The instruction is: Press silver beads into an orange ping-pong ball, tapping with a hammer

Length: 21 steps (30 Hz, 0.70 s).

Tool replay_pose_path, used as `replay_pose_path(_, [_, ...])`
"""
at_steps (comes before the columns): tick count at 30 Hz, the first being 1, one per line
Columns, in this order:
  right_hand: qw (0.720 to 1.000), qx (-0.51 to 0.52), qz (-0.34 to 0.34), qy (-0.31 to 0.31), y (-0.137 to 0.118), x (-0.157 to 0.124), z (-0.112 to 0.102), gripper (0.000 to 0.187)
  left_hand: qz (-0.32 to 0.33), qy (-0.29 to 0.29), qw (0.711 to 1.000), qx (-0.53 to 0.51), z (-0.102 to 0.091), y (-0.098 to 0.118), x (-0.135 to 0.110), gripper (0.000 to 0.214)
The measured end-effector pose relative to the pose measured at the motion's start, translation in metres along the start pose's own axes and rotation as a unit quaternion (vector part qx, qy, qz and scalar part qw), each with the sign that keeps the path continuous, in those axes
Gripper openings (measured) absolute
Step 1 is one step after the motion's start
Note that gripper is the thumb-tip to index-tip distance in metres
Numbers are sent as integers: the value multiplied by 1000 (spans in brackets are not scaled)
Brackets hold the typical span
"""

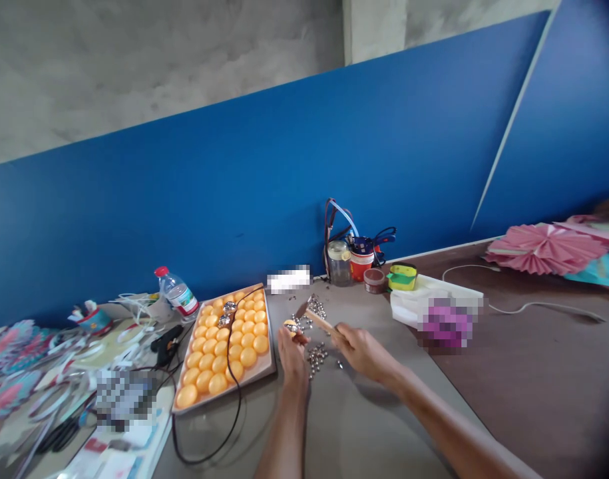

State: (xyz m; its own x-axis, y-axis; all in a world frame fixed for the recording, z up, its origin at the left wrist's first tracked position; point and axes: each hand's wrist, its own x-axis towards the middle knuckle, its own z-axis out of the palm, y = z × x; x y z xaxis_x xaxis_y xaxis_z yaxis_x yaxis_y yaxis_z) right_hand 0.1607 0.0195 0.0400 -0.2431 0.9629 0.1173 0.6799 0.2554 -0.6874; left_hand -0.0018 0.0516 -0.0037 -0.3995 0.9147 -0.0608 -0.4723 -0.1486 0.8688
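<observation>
My left hand (290, 352) is closed around a small orange ball with a silvery piece (291, 326) at its fingertips. My right hand (361, 349) grips the wooden handle of a small hammer (317, 319), whose head points toward the ball. Several small shiny metal pieces (316, 356) lie scattered on the grey table between and beyond the hands. To the left of my left hand lies a flat tray (264, 370) filled with rows of orange balls (224, 349); a few silvery pieces rest on its far end.
A black cable (233, 399) loops over the tray. A water bottle (177, 293) and clutter lie left. Jars and cups (357, 261) stand by the blue wall. White foam (434, 299), a white cord and pink paper fans (544, 247) lie right.
</observation>
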Motion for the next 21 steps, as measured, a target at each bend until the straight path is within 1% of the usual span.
replay_pose_path(2, [998, -11, 17, 52, 5, 2, -5, 17, -19, 1, 1000, -20, 2, 2, 1, 38])
replay_pose_path(4, [993, -46, 44, 103, 14, 5, -9, 14, -44, 10, 997, -55, 3, 4, 2, 33])
replay_pose_path(6, [984, -83, 78, 134, 25, 9, -11, 12, -62, 18, 994, -90, 5, 8, 3, 31])
replay_pose_path(8, [979, -108, 110, 135, 39, 13, -10, 13, -78, 19, 991, -109, 5, 11, 4, 28])
replay_pose_path(10, [973, -129, 140, 127, 52, 16, -8, 14, -86, 6, 990, -109, 4, 13, 4, 25])
replay_pose_path(13, [970, -146, 157, 112, 64, 20, -7, 17, -91, -12, 990, -108, 3, 14, 3, 20])
replay_pose_path(16, [977, -127, 129, 112, 62, 20, -10, 18, -86, -15, 990, -112, 1, 12, 3, 22])
replay_pose_path(18, [987, -92, 80, 105, 52, 17, -13, 20, -88, -6, 989, -116, 1, 12, 4, 28])
replay_pose_path(21, [998, -28, -13, 60, 30, 10, -15, 25, -91, -7, 988, -125, 0, 11, 5, 35])
